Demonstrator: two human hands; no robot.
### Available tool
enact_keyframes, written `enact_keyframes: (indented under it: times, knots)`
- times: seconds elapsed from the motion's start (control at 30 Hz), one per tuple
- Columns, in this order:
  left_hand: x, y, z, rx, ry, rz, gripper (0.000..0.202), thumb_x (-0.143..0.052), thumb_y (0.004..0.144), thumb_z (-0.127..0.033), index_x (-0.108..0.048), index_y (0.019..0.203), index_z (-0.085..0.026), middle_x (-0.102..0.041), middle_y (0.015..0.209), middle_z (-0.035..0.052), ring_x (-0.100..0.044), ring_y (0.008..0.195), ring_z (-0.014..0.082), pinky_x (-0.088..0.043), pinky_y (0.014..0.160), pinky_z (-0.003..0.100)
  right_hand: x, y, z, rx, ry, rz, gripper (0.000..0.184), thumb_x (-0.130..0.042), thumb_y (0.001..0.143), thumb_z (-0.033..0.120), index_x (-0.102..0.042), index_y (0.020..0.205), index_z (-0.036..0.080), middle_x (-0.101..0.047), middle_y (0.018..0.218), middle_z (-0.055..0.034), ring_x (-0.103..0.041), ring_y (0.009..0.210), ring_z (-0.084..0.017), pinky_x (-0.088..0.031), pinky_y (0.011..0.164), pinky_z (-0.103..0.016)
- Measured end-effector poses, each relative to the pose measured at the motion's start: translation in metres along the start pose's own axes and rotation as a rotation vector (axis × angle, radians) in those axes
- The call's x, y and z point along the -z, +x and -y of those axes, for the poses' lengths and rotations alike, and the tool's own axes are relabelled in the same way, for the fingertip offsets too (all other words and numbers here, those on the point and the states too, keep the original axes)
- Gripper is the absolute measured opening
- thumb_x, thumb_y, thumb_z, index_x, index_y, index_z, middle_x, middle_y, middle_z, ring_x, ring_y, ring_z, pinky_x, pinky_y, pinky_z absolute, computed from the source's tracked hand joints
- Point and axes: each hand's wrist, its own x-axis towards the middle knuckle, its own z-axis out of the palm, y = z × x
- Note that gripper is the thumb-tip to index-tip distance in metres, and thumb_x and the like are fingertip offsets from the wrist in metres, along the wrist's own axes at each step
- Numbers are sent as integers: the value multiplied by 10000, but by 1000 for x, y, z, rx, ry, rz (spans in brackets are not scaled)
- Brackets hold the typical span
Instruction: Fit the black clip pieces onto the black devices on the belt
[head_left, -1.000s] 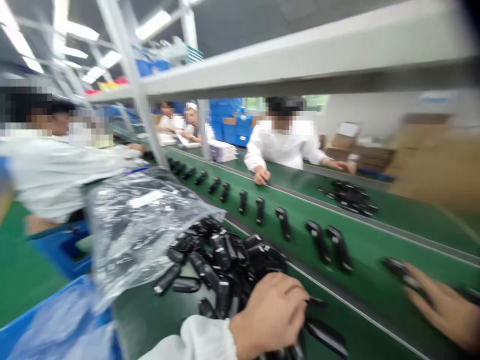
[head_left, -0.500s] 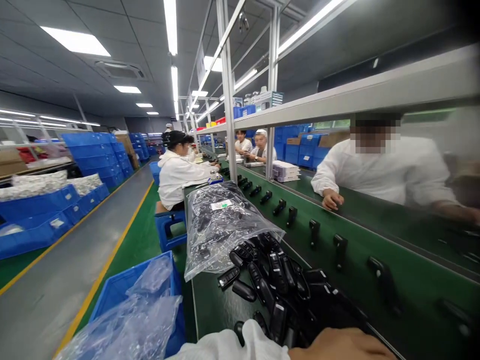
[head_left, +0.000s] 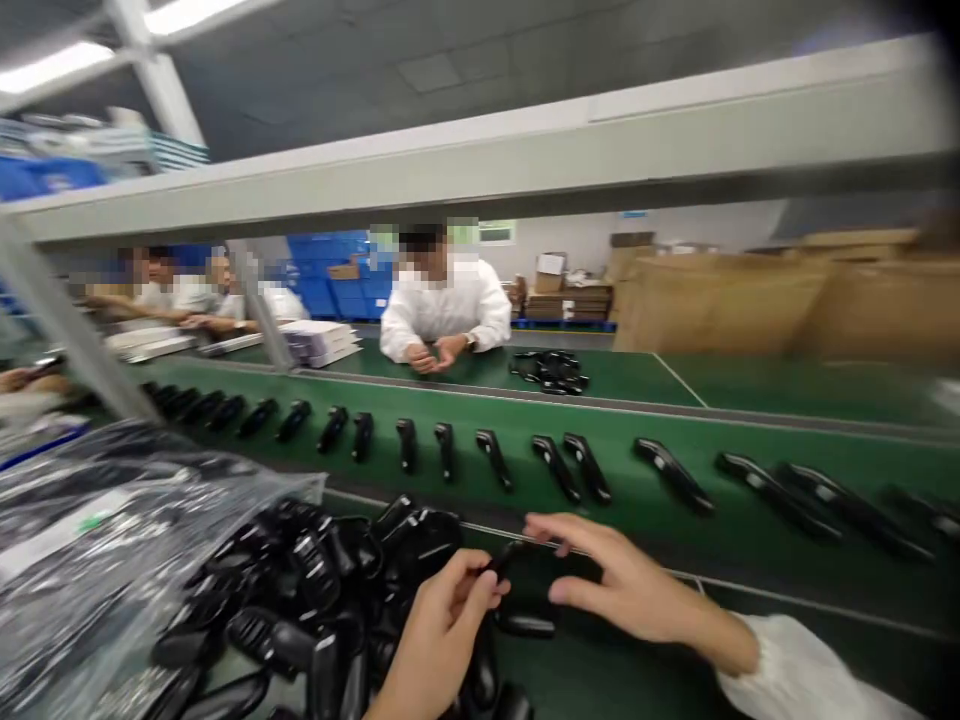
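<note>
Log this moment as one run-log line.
left hand: pinching black part | right hand: open, reaching toward it | pile of black parts: beside plastic bag | conveyor belt: row of parts

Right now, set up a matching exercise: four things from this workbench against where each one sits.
Things:
1. left hand
2. right hand
3. clear plastic bag
4. row of black parts

Places:
A. spaced out along the green belt
B. far left of the bench
C. pinching a small black part
D. open, fingers spread above the pile

Pairs: 1-C, 2-D, 3-B, 4-A
</note>
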Motion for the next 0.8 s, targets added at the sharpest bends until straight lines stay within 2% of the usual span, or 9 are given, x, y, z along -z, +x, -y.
enact_keyframes:
  times: [0.07, 0.13, 0.27, 0.4, 0.5, 0.6, 0.67, 0.73, 0.8]
  knots:
    - [-7, 0, 0, 49, -96, 105, 293, -543, 953, -491, -595, 1004, -208, -671, 976, 28, -676, 961, 215, -555, 900, 341, -25, 2, 12, 21, 254, 31, 408, -674, 873, 447, -633, 1227, 248, -669, 1142, -64, -628, 993, -219, -526, 837, -327]
    - [-13, -2, 2, 59, -97, 162, 317, -533, 950, -516, -597, 985, -207, -659, 960, 24, -674, 944, 209, -563, 881, 330, -41, 7, 14, -16, 421, -27, 318, -687, 862, 453, -685, 1068, 211, -678, 966, -31, -624, 857, -180, -513, 763, -296]
    - [-15, -5, 6, -76, 222, 180, 272, -485, 982, -465, -596, 973, -217, -656, 888, 17, -660, 834, 173, -548, 796, 263, -38, 9, 4, -86, 505, 20, 378, -719, 838, 450, -672, 1131, 216, -659, 971, -24, -606, 813, -156, -497, 750, -287]
    - [-11, -3, 12, -247, 478, 178, 199, -451, 1001, -375, -583, 946, -236, -659, 845, 0, -653, 748, 149, -521, 707, 215, -18, 5, 12, 54, 199, 101, 506, -686, 866, 451, -576, 1319, 257, -653, 1109, -61, -614, 937, -192, -490, 836, -316]
    - [-13, -4, 17, -305, 566, 224, 150, -451, 1001, -306, -579, 949, -247, -681, 857, -6, -671, 743, 145, -518, 684, 201, -15, 0, 28, 226, -195, 189, 419, -632, 909, 450, -602, 1267, 234, -674, 1062, -76, -605, 970, -220, -447, 897, -339]
    - [-17, -6, 17, -375, 671, 227, 186, -434, 1006, -291, -579, 901, -242, -671, 790, -8, -663, 683, 145, -522, 632, 208, -11, -3, 33, 202, -421, 298, 271, -611, 927, 362, -627, 1170, 244, -695, 918, -33, -632, 832, -202, -452, 796, -302]
    - [-18, -6, 15, -419, 784, 212, 175, -444, 1001, -299, -595, 933, -240, -687, 840, 10, -680, 734, 164, -548, 654, 232, 3, -1, 23, 132, -459, 327, 204, -638, 899, 291, -654, 1100, 258, -705, 920, -14, -648, 830, -197, -455, 760, -276]
    - [-15, -4, 15, -493, 947, 205, 169, -519, 964, -322, -612, 1084, -248, -714, 1014, 45, -699, 899, 223, -585, 752, 300, 23, 6, 2, 17, -463, 212, 159, -613, 904, 256, -666, 1054, 245, -703, 957, -22, -654, 861, -196, -466, 762, -268]
    - [-11, -1, 19, -579, 1117, 228, 333, -581, 919, -313, -579, 1247, -263, -700, 1170, 58, -685, 1021, 279, -597, 819, 371, 45, 12, -25, -156, -508, -33, 169, -545, 938, 247, -647, 1067, 207, -679, 1037, -62, -648, 906, -202, -476, 804, -287]
